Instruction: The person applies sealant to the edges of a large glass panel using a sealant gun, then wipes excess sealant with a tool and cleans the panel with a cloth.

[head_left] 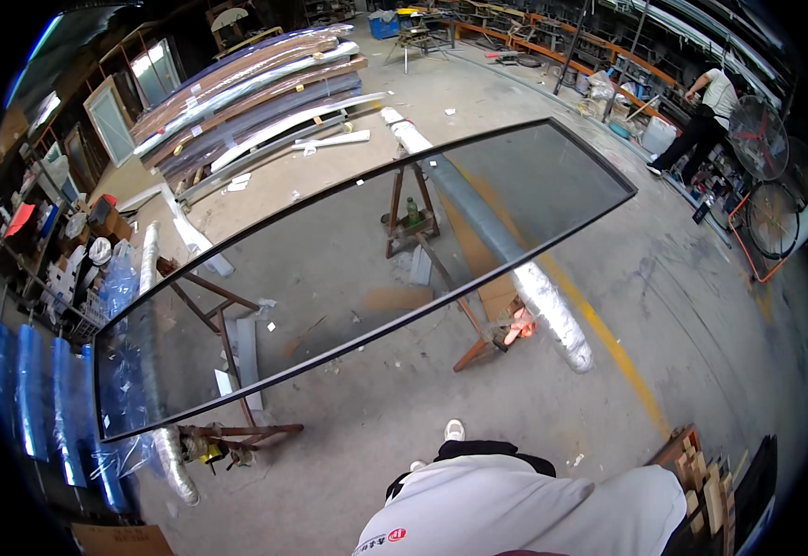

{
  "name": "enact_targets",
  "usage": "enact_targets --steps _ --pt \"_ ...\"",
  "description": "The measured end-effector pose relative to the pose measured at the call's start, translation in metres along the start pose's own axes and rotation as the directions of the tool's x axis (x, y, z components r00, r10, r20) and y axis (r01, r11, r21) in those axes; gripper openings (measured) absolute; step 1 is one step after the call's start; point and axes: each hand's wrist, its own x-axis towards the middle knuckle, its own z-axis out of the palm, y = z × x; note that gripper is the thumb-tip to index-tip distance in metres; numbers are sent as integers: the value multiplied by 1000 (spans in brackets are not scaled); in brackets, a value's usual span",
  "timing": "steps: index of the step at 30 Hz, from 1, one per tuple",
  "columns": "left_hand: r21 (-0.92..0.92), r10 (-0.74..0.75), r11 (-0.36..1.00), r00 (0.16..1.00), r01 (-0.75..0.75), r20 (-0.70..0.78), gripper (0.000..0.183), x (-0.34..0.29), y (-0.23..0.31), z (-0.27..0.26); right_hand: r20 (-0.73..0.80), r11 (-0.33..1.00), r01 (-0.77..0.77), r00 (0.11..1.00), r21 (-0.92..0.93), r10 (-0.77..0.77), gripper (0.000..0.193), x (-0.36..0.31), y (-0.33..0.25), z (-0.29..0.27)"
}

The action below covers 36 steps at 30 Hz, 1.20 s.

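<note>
Neither of my hands shows; only my light grey shirt, dark trousers and a white shoe appear at the lower edge. In front of me a long dark-framed panel of tinted glass lies across two supports. Each support has a bar wrapped in shiny plastic; the right wrapped bar and the left wrapped bar stick out past the panel's near edge. Rusty brown trestles carry these bars. Through the glass a green bottle is visible by the right trestle.
Long wrapped profiles are stacked at the far left. Cluttered shelves and blue wrapped rolls line the left side. Another person stands at the far right near a large fan. Wood offcuts sit at my right.
</note>
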Motion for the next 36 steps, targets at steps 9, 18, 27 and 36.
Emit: enact_targets --steps 9,18,27,36 --pt "-60 33 998 999 -31 33 25 15 -24 -10 13 998 -57 998 4 57 35 -39 48 52" --pt "-59 57 997 998 -56 25 23 16 -46 -26 -58 993 -114 992 -12 113 41 -32 48 54" --pt "-279 344 900 939 -336 -19 23 -7 -37 -50 -117 758 586 807 285 -579 61 -107 -140 87" --pt "-148 857 508 516 -848 -13 25 -139 78 -8 82 511 807 512 295 -855 76 -245 -227 155"
